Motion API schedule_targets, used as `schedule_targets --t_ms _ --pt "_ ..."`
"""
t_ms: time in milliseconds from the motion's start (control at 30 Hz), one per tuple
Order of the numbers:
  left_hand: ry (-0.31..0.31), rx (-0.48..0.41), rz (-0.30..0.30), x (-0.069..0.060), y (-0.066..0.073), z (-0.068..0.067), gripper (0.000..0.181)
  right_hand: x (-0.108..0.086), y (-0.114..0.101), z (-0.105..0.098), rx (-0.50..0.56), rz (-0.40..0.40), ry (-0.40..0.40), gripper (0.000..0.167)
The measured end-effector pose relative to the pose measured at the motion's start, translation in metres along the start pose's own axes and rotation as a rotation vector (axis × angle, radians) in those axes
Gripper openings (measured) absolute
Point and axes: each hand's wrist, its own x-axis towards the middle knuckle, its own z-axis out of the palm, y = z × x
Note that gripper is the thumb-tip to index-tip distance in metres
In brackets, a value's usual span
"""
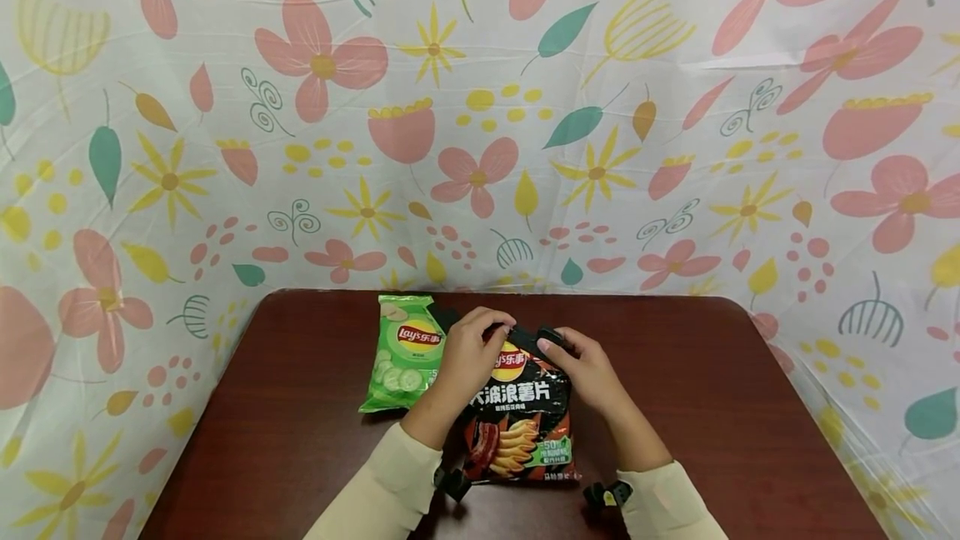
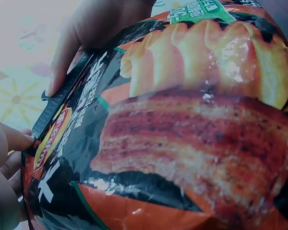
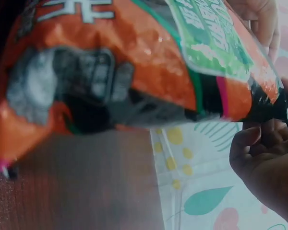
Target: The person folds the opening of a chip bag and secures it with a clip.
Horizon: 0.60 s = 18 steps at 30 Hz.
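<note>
A black-and-orange bag of potato chips (image 1: 517, 407) lies in front of me, its printed face toward the camera. Along its top edge runs a narrow black bag clip (image 2: 62, 96). My left hand (image 1: 468, 357) pinches the top left corner of the bag near one end of the clip. With thumb and fingers, my right hand (image 1: 588, 369) grips the clip and the bag's edge at the other end. The right wrist view shows the right hand (image 3: 266, 167) around the bag's top corner, partly hidden.
A green bag of chips (image 1: 405, 357) lies to the left, partly behind my left hand. Something dark (image 1: 444, 317) shows beside it, its kind unclear. The brown table (image 1: 705, 390) ends at a flower-patterned cloth (image 1: 480, 107) behind and at both sides.
</note>
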Motion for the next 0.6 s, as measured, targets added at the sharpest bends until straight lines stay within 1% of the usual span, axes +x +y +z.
schedule_targets --t_ms 233,467,600 --pt "0.005 -0.003 -0.011 -0.0003 0.0011 0.0002 0.014 0.0000 -0.0010 0.0015 0.016 0.040 0.026 0.032" --pt "0.012 0.000 -0.016 -0.0008 0.0007 0.0015 0.013 -0.0004 0.0014 0.0037 0.018 0.036 0.046 0.027" --pt "0.013 0.003 -0.019 -0.0009 0.0010 0.0015 0.013 -0.0040 -0.0072 0.0044 0.018 0.039 0.043 0.025"
